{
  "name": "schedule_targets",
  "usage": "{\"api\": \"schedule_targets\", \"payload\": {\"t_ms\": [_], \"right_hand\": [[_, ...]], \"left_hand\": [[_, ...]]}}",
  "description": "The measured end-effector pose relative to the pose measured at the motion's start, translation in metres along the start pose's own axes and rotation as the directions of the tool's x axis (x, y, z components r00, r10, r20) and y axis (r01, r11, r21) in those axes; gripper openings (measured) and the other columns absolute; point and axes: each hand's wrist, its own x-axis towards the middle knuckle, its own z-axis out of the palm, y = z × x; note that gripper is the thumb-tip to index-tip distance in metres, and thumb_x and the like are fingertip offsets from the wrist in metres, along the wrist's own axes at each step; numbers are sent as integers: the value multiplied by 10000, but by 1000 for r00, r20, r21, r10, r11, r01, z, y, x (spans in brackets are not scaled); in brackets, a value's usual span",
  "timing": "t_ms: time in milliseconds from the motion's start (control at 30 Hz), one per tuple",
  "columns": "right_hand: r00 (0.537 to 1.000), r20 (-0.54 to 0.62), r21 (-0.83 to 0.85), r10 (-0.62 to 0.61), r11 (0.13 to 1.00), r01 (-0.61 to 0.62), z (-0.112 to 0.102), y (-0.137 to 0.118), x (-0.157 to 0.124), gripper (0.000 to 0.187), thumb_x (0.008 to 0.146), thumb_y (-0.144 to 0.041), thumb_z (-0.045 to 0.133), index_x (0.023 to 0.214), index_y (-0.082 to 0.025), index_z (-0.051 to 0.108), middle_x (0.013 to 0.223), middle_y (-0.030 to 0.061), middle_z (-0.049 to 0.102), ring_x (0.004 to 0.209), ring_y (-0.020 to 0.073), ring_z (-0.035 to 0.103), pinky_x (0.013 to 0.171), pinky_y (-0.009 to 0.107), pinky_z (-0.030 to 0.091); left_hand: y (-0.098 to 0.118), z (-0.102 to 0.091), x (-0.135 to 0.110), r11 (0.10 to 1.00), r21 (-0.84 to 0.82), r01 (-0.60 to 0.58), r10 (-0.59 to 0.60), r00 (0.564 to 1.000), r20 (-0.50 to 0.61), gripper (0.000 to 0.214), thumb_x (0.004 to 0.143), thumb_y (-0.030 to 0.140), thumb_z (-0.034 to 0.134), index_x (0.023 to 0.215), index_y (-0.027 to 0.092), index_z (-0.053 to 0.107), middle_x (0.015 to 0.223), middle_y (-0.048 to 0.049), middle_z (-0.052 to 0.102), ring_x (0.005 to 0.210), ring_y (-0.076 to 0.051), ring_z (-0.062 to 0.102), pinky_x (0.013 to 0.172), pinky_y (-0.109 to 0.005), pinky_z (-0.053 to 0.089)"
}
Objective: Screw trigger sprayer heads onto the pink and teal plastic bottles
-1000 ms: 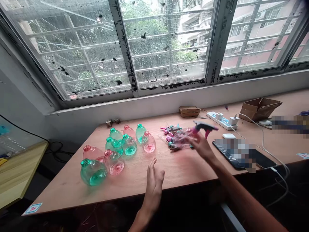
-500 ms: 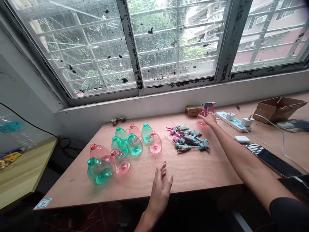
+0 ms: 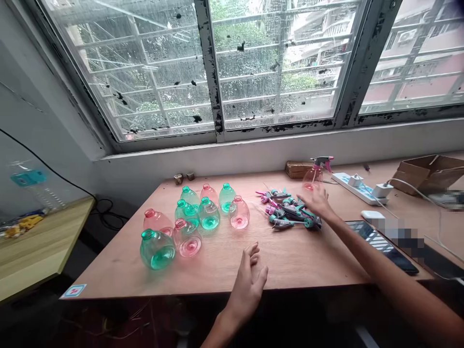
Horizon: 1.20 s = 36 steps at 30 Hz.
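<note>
Holds the right hand with thumb and fingers apart, at the near side of one sprayer, topped and upright; cannot tell whether touching it. Holds nothing in the left hand, thumb clear of lightly curled fingers, over the front edge of the bench. Has, it seems, only the sprayer just beyond the right hand done. Leaves nine bottles, green and pink, open-necked, beyond the left hand and mostly to its left. Has loose heads heaped beyond the left hand, just left of the right one, not yet fitted.
</note>
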Motion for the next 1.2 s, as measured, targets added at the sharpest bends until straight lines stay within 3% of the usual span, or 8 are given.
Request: {"api": "schedule_targets", "payload": {"t_ms": [100, 233, 400, 500, 733, 900, 1133, 1200], "right_hand": [[978, 74, -27, -193, 980, 195, 5, -10, -36, 371, 900, -300, 656, 1233, -142, 618, 1493, 183, 431, 1384, 406, 363, 1143, 582, 284], [878, 237, 13, -416, 905, 425, 16, -32, -65, 276, 963, -280, 488, 1170, -263, 669, 1439, 91, 538, 1328, 321, 486, 1103, 508, 384], [832, 306, -12, -462, 872, 489, 39, -51, -61, 355, 962, -233, 460, 1288, -234, 599, 1360, 127, 615, 1301, 322, 509, 1126, 556, 304], [836, 332, -38, -438, 879, 476, 50, -52, -60, 350, 932, -241, 533, 1275, -249, 600, 1287, 122, 662, 1258, 342, 536, 1144, 608, 201], [889, 301, -37, -344, 928, 372, 54, -40, -69, 433, 828, -283, 668, 1247, -196, 603, 1203, 146, 674, 1131, 346, 597, 959, 460, 441], [919, 226, 36, -323, 945, 324, 47, -45, -69, 303, 837, -308, 657, 1118, -200, 689, 1087, 127, 736, 1039, 372, 635, 929, 513, 441], [943, -5, 231, -333, 917, 325, 0, -74, -105, 377, 943, -413, 565, 1275, -238, 605, 1266, 103, 662, 1172, 316, 594, 1014, 469, 449], [969, -56, 313, -240, 918, 245, -12, -75, -128, 400, 962, -438, 534, 1308, -242, 578, 1198, 101, 675, 1056, 303, 646, 889, 442, 530]], "left_hand": [[1, -11, 16, 998, 51, -40, 42, 998, -50, 500, 906, 260, 616, 1381, 235, 463, 1320, -143, 579, 1221, -294, 565, 1029, -465, 447], [10, -34, 63, 973, 199, -120, 166, 958, -234, 461, 902, 262, 598, 1336, 230, 443, 1326, -135, 526, 1226, -298, 518, 1048, -481, 398], [15, -48, 121, 908, 387, -160, 298, 896, -328, 701, 808, 360, 737, 1384, 190, 375, 1486, -171, 348, 1439, -374, 224, 1185, -549, 143], [5, -46, 132, 878, 450, -162, 315, 904, -288, 796, 742, 317, 795, 1391, 154, 364, 1461, -199, 387, 1435, -404, 245, 1179, -572, 153], [-2, -38, 81, 837, 501, -222, 328, 935, -133, 670, 835, 209, 678, 1411, 221, 337, 1360, -118, 491, 1313, -280, 487, 1101, -453, 397], [12, -33, 30, 765, 571, -298, 364, 932, -1, 733, 842, 169, 660, 1479, 317, 329, 1466, -116, 392, 1375, -320, 391, 1135, -527, 332], [5, -30, 22, 722, 594, -354, 406, 912, 49, 782, 872, 158, 615, 1511, 276, 180, 1518, -152, 333, 1455, -340, 275, 1157, -577, 299], [3, -31, 23, 732, 580, -357, 402, 914, 55, 770, 871, 185, 638, 1493, 256, 189, 1523, -168, 324, 1441, -327, 312, 1149, -552, 338]]}}
